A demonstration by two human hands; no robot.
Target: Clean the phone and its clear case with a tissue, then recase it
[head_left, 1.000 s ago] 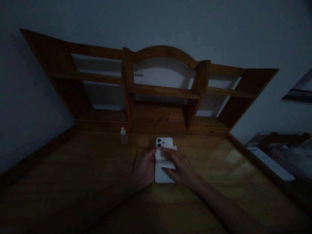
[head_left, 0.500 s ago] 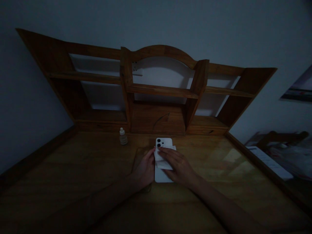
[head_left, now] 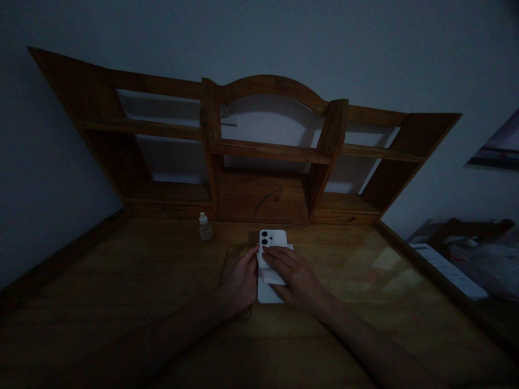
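Observation:
A white smartphone (head_left: 268, 295) lies back up on the wooden desk, its camera lenses at the far end. My left hand (head_left: 240, 281) is closed against the phone's left edge. Under my right hand (head_left: 299, 278) a folded white tissue (head_left: 272, 276) is pressed flat on the back of the phone, below the lenses. The fingers of that hand lie together over the tissue. Partly covered by my left hand is a thin, flat, see-through item (head_left: 227, 260) with rounded corners; its kind is too dim to tell.
A small dropper bottle (head_left: 205, 228) with a white top stands left of the phone. A wooden shelf unit (head_left: 271, 153) with drawers rises along the desk's back. Beyond the right edge are papers (head_left: 448, 272), a plastic bag (head_left: 482, 265) and a chair (head_left: 466, 229).
My right hand and the tissue have slid slightly down the phone, away from the lenses. My left hand and the phone have stayed nearly still.

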